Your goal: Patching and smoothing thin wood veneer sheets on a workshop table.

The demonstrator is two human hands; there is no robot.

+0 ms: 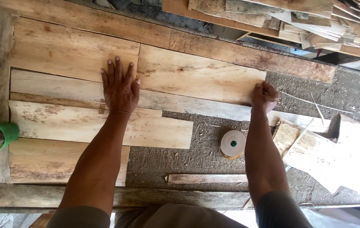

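Veneer sheet (197, 74) between both hands.

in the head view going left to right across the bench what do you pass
green cup → left hand flat on the veneer sheets → tape roll → right hand at a sheet's corner → loose veneer scraps

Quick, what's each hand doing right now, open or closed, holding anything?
Left hand: open, flat on the wooden boards, holding nothing.
Right hand: fingers curled at the corner of a board; whether it grips cannot be told.
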